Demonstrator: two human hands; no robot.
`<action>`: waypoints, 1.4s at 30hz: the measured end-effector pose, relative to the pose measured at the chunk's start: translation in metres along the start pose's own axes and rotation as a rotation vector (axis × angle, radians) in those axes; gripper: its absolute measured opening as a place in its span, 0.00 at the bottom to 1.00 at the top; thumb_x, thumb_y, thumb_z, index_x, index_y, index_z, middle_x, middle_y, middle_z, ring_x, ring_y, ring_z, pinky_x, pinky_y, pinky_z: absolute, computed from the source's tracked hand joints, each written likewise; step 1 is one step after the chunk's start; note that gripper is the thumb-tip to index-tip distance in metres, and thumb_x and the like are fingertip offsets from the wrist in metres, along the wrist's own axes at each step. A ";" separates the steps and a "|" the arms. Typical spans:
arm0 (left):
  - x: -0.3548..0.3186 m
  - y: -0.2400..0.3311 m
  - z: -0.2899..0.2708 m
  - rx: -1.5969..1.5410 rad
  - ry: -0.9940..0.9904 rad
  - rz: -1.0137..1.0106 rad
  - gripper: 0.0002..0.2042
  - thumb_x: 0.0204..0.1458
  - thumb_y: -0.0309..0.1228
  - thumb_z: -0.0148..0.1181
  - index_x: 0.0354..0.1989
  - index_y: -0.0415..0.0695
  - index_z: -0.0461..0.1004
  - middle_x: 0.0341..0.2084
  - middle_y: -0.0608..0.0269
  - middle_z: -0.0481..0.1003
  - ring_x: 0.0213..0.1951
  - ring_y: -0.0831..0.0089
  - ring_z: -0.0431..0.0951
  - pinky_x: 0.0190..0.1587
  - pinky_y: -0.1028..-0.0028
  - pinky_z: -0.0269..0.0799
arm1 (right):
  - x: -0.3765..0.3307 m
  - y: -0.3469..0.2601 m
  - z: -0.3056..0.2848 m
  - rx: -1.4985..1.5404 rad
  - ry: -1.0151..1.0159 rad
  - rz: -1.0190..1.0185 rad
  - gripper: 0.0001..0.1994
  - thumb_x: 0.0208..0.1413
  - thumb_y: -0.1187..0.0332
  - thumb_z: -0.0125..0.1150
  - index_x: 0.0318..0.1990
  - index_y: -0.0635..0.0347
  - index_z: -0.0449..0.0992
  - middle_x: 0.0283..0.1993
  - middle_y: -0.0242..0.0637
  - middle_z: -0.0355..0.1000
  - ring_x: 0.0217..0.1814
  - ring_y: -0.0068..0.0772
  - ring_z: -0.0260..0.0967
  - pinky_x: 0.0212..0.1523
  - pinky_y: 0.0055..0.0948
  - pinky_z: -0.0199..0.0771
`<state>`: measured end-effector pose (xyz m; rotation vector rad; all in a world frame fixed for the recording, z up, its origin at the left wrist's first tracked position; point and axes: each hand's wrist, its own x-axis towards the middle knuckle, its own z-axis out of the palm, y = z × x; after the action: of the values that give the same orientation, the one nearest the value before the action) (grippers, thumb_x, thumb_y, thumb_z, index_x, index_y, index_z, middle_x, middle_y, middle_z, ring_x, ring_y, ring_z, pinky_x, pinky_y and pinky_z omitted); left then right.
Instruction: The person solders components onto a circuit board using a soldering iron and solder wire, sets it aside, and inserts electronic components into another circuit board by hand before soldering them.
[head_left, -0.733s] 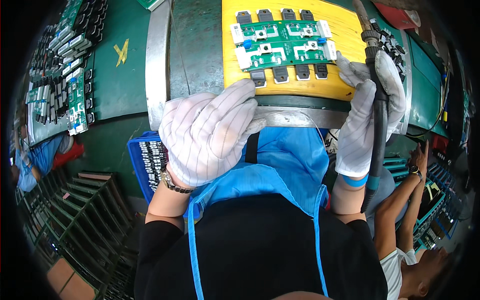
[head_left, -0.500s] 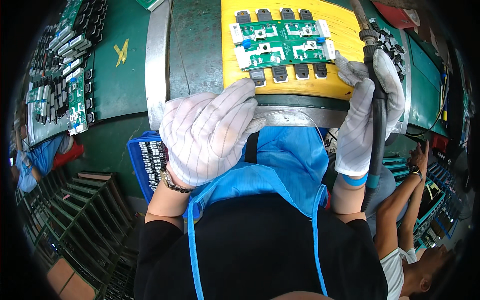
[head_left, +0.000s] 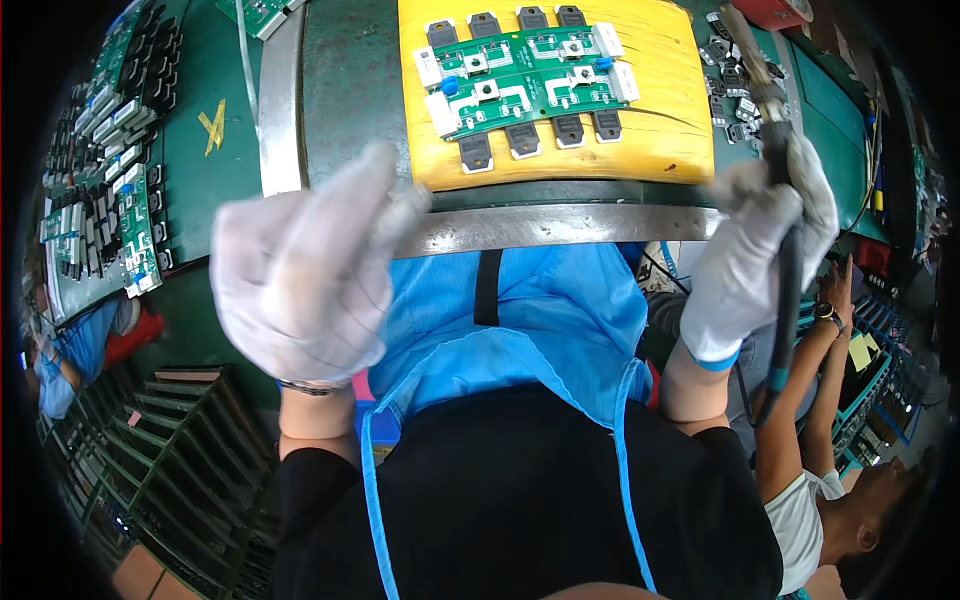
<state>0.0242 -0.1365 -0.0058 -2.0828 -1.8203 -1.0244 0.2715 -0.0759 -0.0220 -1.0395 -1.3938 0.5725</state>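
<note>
- Holding a long black-handled tool [head_left: 789, 300] in the white-gloved right grip [head_left: 770, 210], right of centre in the frame; curled closed around the handle, with no gap to be seen there.
- Pointing the metal end of the tool up toward the top edge of the frame, passing in front of loose small parts [head_left: 738, 107] at upper right.
- Showing the white-gloved left grip [head_left: 305, 265] left of centre, bent at the knuckles; too blurred to tell how far open, or whether around anything.
- Reaching with the left grip to near the lower left corner of a yellow block [head_left: 660, 110], at upper centre.
- Bearing on the yellow block a green circuit board [head_left: 525, 85], tilted slightly up to the right, touched by neither grip.
- Carrying four black components [head_left: 567, 130] along the lower edge of the circuit board and four more along the upper; two white blocks [head_left: 625, 82] at each end.
- Resting the yellow block on a green tabletop [head_left: 350, 110], behind a metal edge strip [head_left: 560, 227].
- Showing more boards [head_left: 137, 230] at left, beside crossed yellow tape [head_left: 212, 127].
- Wearing a blue apron [head_left: 570, 290] at centre.
- Including a dark rack [head_left: 170, 430] at lower left and another person's hand [head_left: 838, 290] at right.
</note>
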 end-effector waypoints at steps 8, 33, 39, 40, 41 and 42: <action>0.088 -0.022 0.002 -0.109 -0.172 0.317 0.07 0.41 0.25 0.72 0.30 0.44 0.82 0.27 0.66 0.80 0.28 0.71 0.76 0.28 0.76 0.70 | -0.002 -0.041 -0.033 -0.165 -0.030 0.107 0.24 0.67 0.55 0.50 0.52 0.75 0.69 0.23 0.34 0.62 0.18 0.16 0.55 0.19 0.16 0.53; 0.066 -0.042 0.025 -0.233 -0.144 0.648 0.20 0.28 0.27 0.72 0.37 0.50 0.83 0.26 0.69 0.72 0.26 0.74 0.72 0.27 0.73 0.68 | -0.020 -0.033 -0.037 -0.496 -0.178 -0.265 0.21 0.65 0.56 0.55 0.48 0.71 0.68 0.41 0.52 0.73 0.27 0.22 0.68 0.31 0.21 0.71; 0.064 -0.042 0.028 -0.228 -0.062 0.664 0.17 0.31 0.26 0.72 0.35 0.48 0.81 0.27 0.68 0.73 0.24 0.72 0.74 0.23 0.73 0.70 | -0.020 -0.039 -0.036 -0.492 -0.296 -0.121 0.24 0.63 0.52 0.58 0.48 0.69 0.68 0.43 0.52 0.73 0.32 0.29 0.72 0.35 0.27 0.76; 0.063 -0.042 0.029 -0.231 -0.060 0.665 0.17 0.31 0.26 0.72 0.35 0.48 0.81 0.27 0.68 0.73 0.24 0.72 0.74 0.23 0.73 0.70 | -0.019 -0.039 -0.036 -0.496 -0.314 -0.096 0.24 0.62 0.52 0.59 0.48 0.69 0.68 0.43 0.52 0.73 0.32 0.30 0.73 0.36 0.28 0.76; 0.063 -0.042 0.030 -0.234 -0.044 0.667 0.17 0.31 0.26 0.72 0.36 0.48 0.81 0.27 0.68 0.73 0.24 0.72 0.74 0.23 0.74 0.70 | -0.018 -0.038 -0.031 -0.498 -0.313 -0.096 0.24 0.62 0.52 0.59 0.48 0.69 0.68 0.43 0.52 0.73 0.32 0.30 0.73 0.36 0.28 0.76; 0.063 -0.042 0.031 -0.238 -0.028 0.671 0.17 0.31 0.25 0.71 0.36 0.49 0.81 0.27 0.69 0.73 0.24 0.73 0.74 0.23 0.74 0.70 | -0.016 -0.034 -0.022 -0.400 -0.229 -0.145 0.20 0.57 0.57 0.63 0.42 0.70 0.72 0.36 0.49 0.75 0.31 0.33 0.73 0.36 0.28 0.75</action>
<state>-0.0026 -0.0594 -0.0031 -2.5710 -0.8975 -1.0404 0.2824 -0.1110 0.0019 -1.2017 -1.8197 0.3169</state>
